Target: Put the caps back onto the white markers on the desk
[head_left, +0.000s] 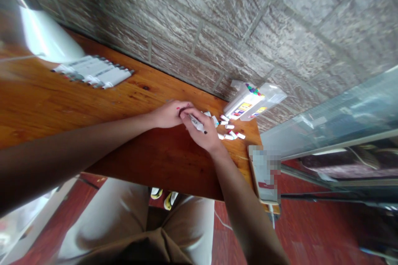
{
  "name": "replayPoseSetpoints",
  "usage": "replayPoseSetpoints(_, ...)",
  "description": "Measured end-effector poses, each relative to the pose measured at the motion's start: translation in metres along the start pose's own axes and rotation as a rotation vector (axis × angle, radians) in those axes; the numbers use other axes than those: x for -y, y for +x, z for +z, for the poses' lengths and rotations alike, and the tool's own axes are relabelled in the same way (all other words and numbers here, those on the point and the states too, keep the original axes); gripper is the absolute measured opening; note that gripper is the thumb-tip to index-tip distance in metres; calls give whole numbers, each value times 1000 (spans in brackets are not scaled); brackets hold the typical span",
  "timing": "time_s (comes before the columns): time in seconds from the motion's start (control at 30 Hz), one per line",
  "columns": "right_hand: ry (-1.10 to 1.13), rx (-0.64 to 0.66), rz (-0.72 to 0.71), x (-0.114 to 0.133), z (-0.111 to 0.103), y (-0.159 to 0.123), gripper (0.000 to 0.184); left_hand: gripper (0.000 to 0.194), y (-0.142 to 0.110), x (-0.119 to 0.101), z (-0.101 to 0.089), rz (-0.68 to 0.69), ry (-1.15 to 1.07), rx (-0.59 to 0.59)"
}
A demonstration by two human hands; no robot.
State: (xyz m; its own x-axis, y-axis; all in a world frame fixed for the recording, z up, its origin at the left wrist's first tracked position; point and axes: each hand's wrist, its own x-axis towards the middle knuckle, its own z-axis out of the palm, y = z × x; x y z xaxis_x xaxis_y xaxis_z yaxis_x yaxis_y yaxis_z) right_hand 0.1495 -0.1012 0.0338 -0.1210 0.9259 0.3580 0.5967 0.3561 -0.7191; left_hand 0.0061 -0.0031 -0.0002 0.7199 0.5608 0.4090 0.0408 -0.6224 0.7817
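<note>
My right hand (202, 129) is closed around a white marker (196, 123) with a dark end, held slanted like a pen. Its other end points toward my left hand (171, 114), and the two hands meet above the wooden table. A small red mark shows on the back of my left hand; its fingers are mostly hidden behind the right, so their grip is unclear. Just right of my right hand lie several short white caps or pieces (230, 126) with coloured ends, partly covered by that hand.
An opened clear plastic case (245, 105) with coloured marker ends stands by the brick wall (199, 41). At the left, several white markers (93, 72) lie in a row beside a white lamp-like object (49, 37). A phone or tablet (264, 174) rests at the table's right edge.
</note>
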Motion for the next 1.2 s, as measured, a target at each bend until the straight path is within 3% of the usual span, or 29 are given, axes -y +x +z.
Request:
replayPoseSetpoints(0.4, 28, -68, 84, 6, -8, 4, 34, 19, -1, -5, 1, 8, 60, -46)
replayPoseSetpoints(0.77, 137, -116, 85, -7, -3, 6, 48, 18, -2, -8, -2, 49, 150, -87)
replayPoseSetpoints(1.2, 269, -339, 182, 0, -9, 8, 45, 22, -1, -7, -2, 9, 25, -63)
